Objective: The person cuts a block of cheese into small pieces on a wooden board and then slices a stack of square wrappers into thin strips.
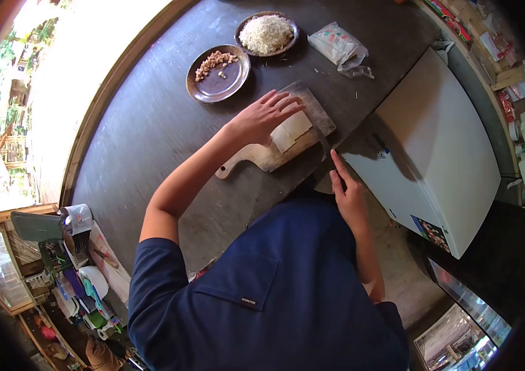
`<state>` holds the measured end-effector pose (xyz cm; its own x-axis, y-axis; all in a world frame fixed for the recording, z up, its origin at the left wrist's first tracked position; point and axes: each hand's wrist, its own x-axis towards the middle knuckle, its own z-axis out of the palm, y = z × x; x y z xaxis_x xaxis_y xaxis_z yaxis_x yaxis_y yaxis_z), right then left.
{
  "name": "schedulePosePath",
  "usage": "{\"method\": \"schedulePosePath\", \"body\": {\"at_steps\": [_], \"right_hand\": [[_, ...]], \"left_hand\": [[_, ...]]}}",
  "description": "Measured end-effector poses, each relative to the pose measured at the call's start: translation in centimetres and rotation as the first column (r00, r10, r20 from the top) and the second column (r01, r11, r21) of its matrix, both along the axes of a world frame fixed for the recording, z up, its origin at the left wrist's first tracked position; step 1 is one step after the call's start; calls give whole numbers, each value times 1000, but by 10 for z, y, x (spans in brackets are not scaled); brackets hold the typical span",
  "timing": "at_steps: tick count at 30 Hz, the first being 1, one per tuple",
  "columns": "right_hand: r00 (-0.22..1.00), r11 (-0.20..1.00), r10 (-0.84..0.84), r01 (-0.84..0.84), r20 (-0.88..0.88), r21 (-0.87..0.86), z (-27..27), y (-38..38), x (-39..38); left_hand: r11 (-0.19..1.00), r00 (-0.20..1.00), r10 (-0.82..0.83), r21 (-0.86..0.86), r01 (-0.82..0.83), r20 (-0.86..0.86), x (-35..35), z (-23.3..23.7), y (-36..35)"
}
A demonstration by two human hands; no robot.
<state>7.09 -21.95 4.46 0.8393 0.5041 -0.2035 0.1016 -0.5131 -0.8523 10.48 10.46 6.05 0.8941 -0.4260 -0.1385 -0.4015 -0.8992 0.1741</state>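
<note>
Okay, left hand (265, 121) spread over the white slices (292, 131) (can't tell if it's pressing), right hand (349, 190) gripping the knife (325, 144). Slices are on the cutting board (266, 158) near the worktop's right edge (356, 104). I'd curl those fingertips back from the blade.

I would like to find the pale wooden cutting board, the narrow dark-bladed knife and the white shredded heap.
Cutting board (260, 159): head view, bare wood near the handle.
Knife (324, 143): head view, blade.
Shredded heap (266, 33): head view, its middle.
</note>
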Motion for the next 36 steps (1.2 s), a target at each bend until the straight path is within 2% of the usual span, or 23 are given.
{"method": "schedulePosePath", "body": {"at_steps": [1,3,6,8,11,15,18,24,30,33,36], "right_hand": [[1000,1000,-8,8,4,3,-3,-1,-2],[998,998,-35,33,47,45,-11,-2,-5],[999,998,-47,47,-2,34,-10,-5,-10],[999,998,-48,48,-5,47,-15,-6,-12],[999,996,-31,27,37,86,-23,-3,-14],[995,994,3,-13,95,113,-17,4,-12],[1000,992,13,-16,25,123,-15,7,-10],[996,994,24,-32,80,105,-21,6,-10],[999,995,27,-31,41,92,-21,6,-9],[998,993,16,-23,58,119,-21,6,-10],[999,992,-3,-3,49,123,-18,4,-9]], "left_hand": [[999,999,-25,28,26,-39,4,0,-1],[999,1000,-30,45,30,-8,2,2,-3],[1000,1000,-20,24,20,9,-3,0,-3],[998,994,-15,64,8,106,-6,-10,-1],[999,992,-2,46,-4,124,-11,-10,-4],[999,992,4,36,-8,127,-15,-6,-6],[999,992,0,51,-6,125,-16,-6,-6],[998,995,11,56,-17,102,-18,-4,-7],[998,996,22,52,-26,85,-19,-4,-7],[999,993,12,31,-16,114,-19,-6,-6],[999,997,40,-25,-38,61,-21,-2,-7]]}}
